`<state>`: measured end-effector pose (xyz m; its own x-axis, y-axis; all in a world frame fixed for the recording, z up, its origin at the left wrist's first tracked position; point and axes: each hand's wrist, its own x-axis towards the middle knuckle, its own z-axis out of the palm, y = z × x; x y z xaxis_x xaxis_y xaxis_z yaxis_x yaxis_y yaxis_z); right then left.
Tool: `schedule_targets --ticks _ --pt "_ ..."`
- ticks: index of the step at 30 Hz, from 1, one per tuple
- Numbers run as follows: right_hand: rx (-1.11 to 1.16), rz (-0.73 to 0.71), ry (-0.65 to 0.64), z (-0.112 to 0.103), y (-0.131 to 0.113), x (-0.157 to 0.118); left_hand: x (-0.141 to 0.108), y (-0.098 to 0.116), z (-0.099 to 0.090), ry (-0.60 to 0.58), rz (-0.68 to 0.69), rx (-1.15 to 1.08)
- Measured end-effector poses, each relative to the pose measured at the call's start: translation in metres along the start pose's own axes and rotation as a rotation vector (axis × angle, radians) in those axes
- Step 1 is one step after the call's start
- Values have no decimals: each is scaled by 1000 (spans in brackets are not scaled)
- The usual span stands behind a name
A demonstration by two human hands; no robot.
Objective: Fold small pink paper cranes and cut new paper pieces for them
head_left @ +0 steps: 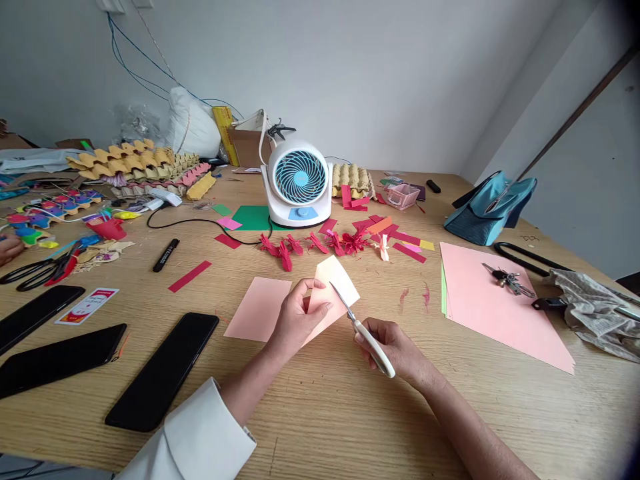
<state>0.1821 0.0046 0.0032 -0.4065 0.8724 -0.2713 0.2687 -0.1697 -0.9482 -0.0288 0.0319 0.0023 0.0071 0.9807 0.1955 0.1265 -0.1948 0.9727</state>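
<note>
My left hand (299,313) pinches a piece of pale pink paper (336,277) between thumb and fingers, holding it above the table. In my right hand (387,343) is a pair of scissors (373,347) with white handles, and my fingers are closed round them. The blades lie against the paper, pointing up and left towards my left hand. Another pink paper rectangle (260,308) lies flat beside my left hand. Behind the hands runs a row of folded red paper pieces (320,243), with one pale pink folded piece (383,247) at its right end.
A white and blue fan heater (300,180) stands at the back. Several black phones (163,370) and a marker (166,255) lie left. Right are stacked pink sheets (480,300) with keys (507,280) and a teal bag (487,210). Another person's hand (10,248) shows far left.
</note>
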Motion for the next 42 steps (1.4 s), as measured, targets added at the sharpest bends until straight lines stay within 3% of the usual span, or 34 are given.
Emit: schedule_targets --ticks 18,42 --pt "-21 -27 23 -1 -2 0 -2 0 0 -61 92 137" --pt "-32 -36 69 2 -3 1 -7 3 4 -132 38 82"
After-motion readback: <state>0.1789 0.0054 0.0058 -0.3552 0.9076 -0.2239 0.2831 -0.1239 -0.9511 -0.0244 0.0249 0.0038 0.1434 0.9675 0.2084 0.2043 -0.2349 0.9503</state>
